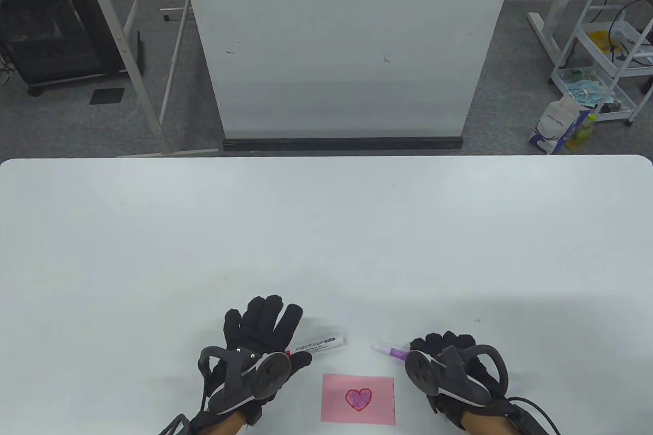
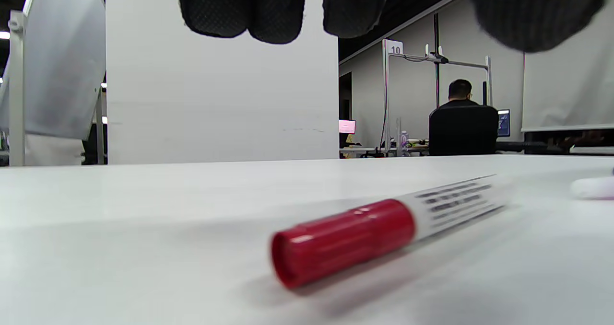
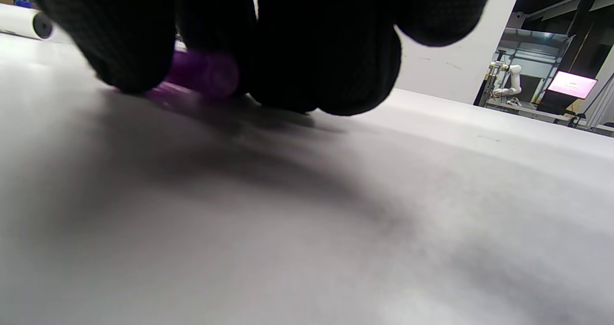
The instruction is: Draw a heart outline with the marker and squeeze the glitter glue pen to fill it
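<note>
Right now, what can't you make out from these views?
- Right hand grip on glitter glue pen: table view, tracker hides it; right wrist view, blurred.
- Marker label: too blurred in both views.
- Heart glitter coverage: too small in table view.

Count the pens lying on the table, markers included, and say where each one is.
2. The red-capped marker lies by the left hand; the purple glitter glue pen lies under the right hand's fingertips.
</note>
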A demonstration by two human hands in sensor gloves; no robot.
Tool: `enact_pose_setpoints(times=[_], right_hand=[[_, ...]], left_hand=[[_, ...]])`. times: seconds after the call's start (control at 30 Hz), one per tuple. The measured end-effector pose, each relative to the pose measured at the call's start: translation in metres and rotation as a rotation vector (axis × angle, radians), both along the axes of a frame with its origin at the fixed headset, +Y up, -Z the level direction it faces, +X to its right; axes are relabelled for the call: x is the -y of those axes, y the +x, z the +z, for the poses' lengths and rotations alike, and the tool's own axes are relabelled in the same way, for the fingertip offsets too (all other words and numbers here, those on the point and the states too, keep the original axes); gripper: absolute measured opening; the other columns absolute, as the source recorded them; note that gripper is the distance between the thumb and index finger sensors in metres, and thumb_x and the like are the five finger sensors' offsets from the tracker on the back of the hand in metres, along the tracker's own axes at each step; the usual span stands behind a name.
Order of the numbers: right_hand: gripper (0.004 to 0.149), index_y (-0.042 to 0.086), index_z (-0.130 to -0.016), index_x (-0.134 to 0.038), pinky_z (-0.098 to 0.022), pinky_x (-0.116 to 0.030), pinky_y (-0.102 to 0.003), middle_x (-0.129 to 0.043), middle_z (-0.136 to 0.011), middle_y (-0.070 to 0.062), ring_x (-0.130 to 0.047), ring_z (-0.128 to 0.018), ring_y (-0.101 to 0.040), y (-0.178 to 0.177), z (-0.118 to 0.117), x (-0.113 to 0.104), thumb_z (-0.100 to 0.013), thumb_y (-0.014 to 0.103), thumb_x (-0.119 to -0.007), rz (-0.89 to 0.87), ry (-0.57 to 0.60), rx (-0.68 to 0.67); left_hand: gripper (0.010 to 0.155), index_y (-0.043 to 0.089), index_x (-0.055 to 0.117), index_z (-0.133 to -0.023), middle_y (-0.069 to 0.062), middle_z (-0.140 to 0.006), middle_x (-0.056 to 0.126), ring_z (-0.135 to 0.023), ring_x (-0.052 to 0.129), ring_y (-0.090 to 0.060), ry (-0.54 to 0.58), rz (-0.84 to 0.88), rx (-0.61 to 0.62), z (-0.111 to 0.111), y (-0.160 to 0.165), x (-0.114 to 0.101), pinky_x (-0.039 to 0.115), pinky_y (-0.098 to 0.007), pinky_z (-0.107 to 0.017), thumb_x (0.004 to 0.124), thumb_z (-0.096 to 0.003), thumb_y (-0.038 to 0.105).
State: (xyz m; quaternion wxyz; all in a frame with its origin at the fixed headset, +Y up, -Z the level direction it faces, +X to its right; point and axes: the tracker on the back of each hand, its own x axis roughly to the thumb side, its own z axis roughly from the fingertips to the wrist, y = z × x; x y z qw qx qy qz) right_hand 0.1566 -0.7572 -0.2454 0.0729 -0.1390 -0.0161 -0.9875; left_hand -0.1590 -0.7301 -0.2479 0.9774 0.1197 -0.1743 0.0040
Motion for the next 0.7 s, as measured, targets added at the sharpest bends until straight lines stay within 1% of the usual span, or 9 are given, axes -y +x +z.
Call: enact_pose_setpoints(times=[0.1,0.2,0.3,0.4,0.53,0.7], right_hand=[[0.062,0.024,-0.092,-0.081,-0.059,-0.068,-0.057,-0.085,-0.090,-0.014,-0.091,-0.072,-0.035,0.009,-0.001,-0.001,-0.038,0.055,-0.082,-0.034,-0.010,0.030],[0.068,0.024,-0.096,-0.076,-0.062,-0.064,-0.060,-0.079,-0.096,-0.016,-0.086,-0.079,-0.038,0.019,-0.003,-0.006,-0.038,0.060,-0.077,-0.057,0.027,0.058],[0.076,0.024,-0.102,-0.067,-0.065,-0.058,-0.064,-0.066,-0.105,-0.019,-0.075,-0.090,-0.043,0.029,-0.005,-0.014,-0.038,0.064,-0.075,-0.079,0.066,0.096],[0.083,0.024,-0.106,-0.058,-0.067,-0.052,-0.069,-0.055,-0.110,-0.021,-0.063,-0.097,-0.049,0.038,-0.005,-0.018,-0.037,0.066,-0.073,-0.083,0.096,0.134],[0.088,0.024,-0.109,-0.048,-0.068,-0.047,-0.072,-0.044,-0.113,-0.022,-0.052,-0.101,-0.054,0.041,-0.005,-0.019,-0.036,0.068,-0.071,-0.066,0.102,0.160],[0.091,0.024,-0.110,-0.042,-0.069,-0.042,-0.073,-0.036,-0.114,-0.023,-0.044,-0.103,-0.056,0.038,-0.005,-0.019,-0.036,0.069,-0.071,-0.052,0.075,0.162]], left_hand=[[0.083,0.033,0.046,-0.111,-0.014,-0.119,0.045,-0.108,0.050,-0.046,0.007,-0.040,-0.019,-0.001,-0.006,-0.001,0.041,-0.080,-0.069,0.068,-0.0403,0.072],[0.086,0.034,0.043,-0.112,-0.013,-0.121,0.042,-0.110,0.046,-0.046,0.003,-0.052,-0.039,-0.001,-0.012,-0.005,0.039,-0.081,-0.069,0.066,-0.0394,0.073],[0.087,0.035,0.041,-0.112,-0.013,-0.122,0.040,-0.111,0.044,-0.046,0.019,-0.034,-0.052,0.000,-0.017,-0.010,0.038,-0.081,-0.069,0.066,-0.0388,0.074],[0.087,0.036,0.041,-0.112,-0.012,-0.122,0.040,-0.112,0.042,-0.046,0.032,-0.031,-0.057,0.002,-0.022,-0.015,0.034,-0.083,-0.069,0.066,-0.0383,0.075],[0.087,0.037,0.041,-0.112,-0.012,-0.122,0.039,-0.112,0.041,-0.046,0.032,-0.038,-0.064,0.003,-0.023,-0.016,0.032,-0.083,-0.069,0.066,-0.0384,0.075],[0.087,0.036,0.040,-0.113,-0.012,-0.123,0.038,-0.113,0.040,-0.046,0.036,-0.092,-0.065,0.005,-0.021,-0.014,0.032,-0.083,-0.069,0.065,-0.0386,0.075]])
